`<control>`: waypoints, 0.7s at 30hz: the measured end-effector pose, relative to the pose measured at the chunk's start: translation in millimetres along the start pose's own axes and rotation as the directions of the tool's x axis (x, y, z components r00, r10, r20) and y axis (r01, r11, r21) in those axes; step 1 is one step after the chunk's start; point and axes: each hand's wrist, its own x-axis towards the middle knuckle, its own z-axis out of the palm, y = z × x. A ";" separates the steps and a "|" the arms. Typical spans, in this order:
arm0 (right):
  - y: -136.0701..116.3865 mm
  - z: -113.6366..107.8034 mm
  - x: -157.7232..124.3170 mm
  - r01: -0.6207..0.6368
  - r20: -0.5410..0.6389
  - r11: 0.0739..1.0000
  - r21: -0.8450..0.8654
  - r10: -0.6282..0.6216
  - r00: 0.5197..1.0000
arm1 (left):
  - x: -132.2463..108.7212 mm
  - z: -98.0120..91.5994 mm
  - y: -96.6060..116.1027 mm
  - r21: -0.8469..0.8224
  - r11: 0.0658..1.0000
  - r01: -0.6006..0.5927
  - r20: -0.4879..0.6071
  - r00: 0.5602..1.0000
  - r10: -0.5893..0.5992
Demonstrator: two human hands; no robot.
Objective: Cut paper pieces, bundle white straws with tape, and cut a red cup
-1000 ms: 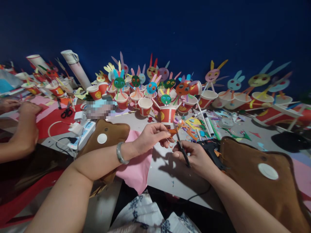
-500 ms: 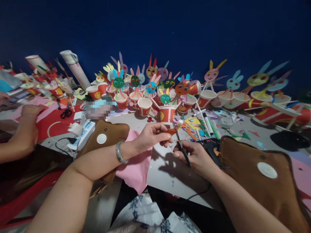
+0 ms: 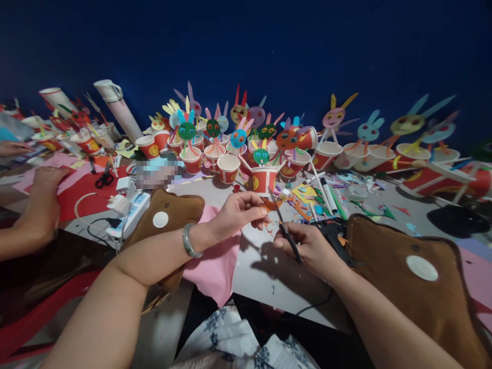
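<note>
On our table [image 3: 246, 274], many cups [image 3: 264, 180] already hold paper rabbits [image 3: 262, 157]. Our right hand [image 3: 312, 248] grips scissors [image 3: 289, 239]; our left hand [image 3: 242, 216] pinches 1 piece of orange paper [image 3: 271, 205] at the blades, above the table. We judge its cutting unfinished.

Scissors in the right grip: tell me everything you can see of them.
The scissors have black handles, plastic by their look, and slim, metal-looking blades. The right grip holds them by the handles, partly covering them. They slant above the pale table, blades pointing up and away from the person. The blades meet the orange paper in the left grip; how far they are open is unclear.
</note>
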 end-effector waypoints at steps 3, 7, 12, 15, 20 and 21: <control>-3.0 0.7 -0.5 -0.031 0.011 0.999 0.031 0.031 0.999 | 1.3 -0.8 -1.7 0.005 1.000 -0.026 0.004 1.000 0.026; -6.4 1.8 -1.1 -0.056 0.009 0.997 0.050 0.055 0.998 | 3.0 -2.2 -3.7 -0.013 0.999 -0.045 -0.008 0.999 0.045; -2.2 2.1 -0.2 -0.036 -0.014 0.999 0.026 0.036 0.999 | 3.2 -2.2 -2.0 -0.016 0.999 -0.047 -0.047 0.998 0.046; 0.5 2.2 1.0 -0.044 -0.007 0.998 0.040 0.044 0.999 | 3.3 -2.2 -2.2 -0.021 0.998 -0.056 -0.050 0.997 0.055; 0.6 2.4 2.4 -0.048 -0.014 0.997 0.057 0.048 0.999 | 3.4 -2.0 -6.2 -0.029 0.999 -0.023 -0.035 0.999 0.022; 0.5 2.4 2.5 -0.047 -0.015 0.997 0.054 0.048 0.999 | 3.3 -1.9 -6.8 -0.029 0.999 -0.019 -0.033 0.999 0.018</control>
